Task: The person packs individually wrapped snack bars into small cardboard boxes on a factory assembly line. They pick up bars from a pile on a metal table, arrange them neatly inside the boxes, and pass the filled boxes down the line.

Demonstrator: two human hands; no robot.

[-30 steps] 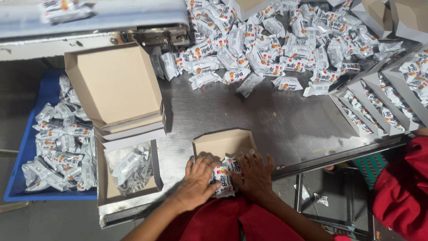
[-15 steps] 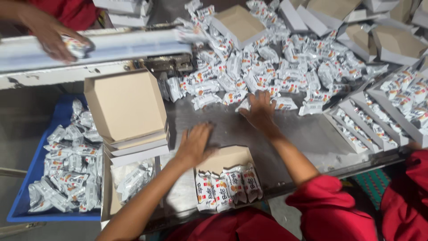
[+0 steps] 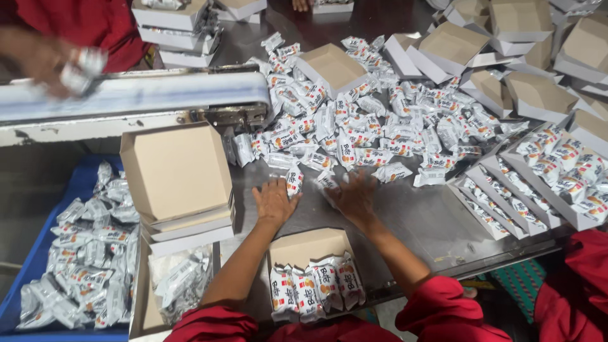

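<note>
My left hand lies flat on the steel table, its fingers touching a white snack packet. My right hand is spread over another packet at the near edge of a large pile of packets. Close to my body sits a small open cardboard box with several packets standing upright in a row in it. Both my sleeves are red.
Stacked open boxes stand at left, above a blue crate of packets. A conveyor ends at upper left, where another person's hand holds a packet. Filled boxes line the right; empty boxes lie beyond.
Both hands left the small box near my body and reached forward to the pile's near edge. The view tilted up, so more of the far table shows.
</note>
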